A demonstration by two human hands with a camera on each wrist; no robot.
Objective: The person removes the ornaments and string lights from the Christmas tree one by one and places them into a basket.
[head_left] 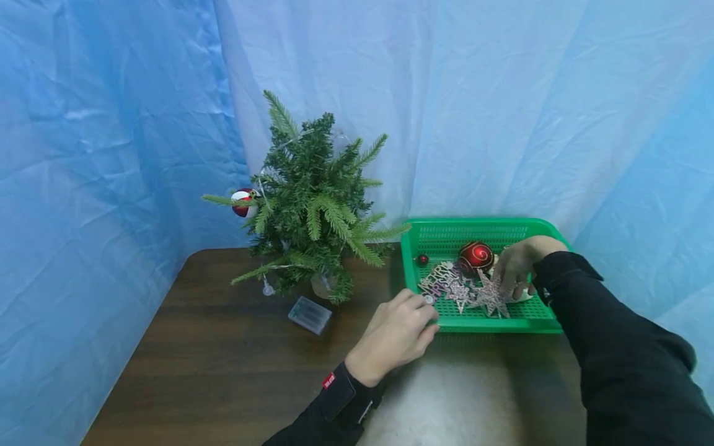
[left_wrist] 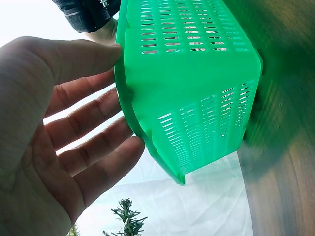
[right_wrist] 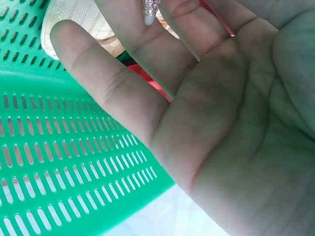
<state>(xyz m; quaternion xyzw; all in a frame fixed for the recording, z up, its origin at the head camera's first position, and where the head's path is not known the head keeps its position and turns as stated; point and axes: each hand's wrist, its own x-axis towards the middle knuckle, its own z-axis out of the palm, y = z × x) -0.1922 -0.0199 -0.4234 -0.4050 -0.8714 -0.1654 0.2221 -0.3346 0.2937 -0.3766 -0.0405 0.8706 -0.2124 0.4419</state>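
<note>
At the near left corner of the green plastic basket [head_left: 480, 326], my left hand [head_left: 393, 334] holds the rim; in the left wrist view its thumb and fingers [left_wrist: 101, 167] meet the rim. My right hand [head_left: 515, 266] reaches down inside the basket and pinches a glittery pink star ornament [head_left: 489, 296]. One tip of that star [right_wrist: 151, 10] shows on the palm side of the fingers in the right wrist view; the thumb's contact is hidden. A red bauble [head_left: 476, 257] with gold swirls, glittery lettering [head_left: 437, 279] and a small red ball [head_left: 422, 260] lie beside it.
A small artificial Christmas tree [head_left: 318, 210] stands left of the basket, one branch reaching its rim. A red and white ornament [head_left: 243, 202] hangs on its left. A clear battery box [head_left: 310, 315] lies before it on the wooden table [head_left: 223, 359]. Blue cloth [head_left: 480, 105] hangs behind.
</note>
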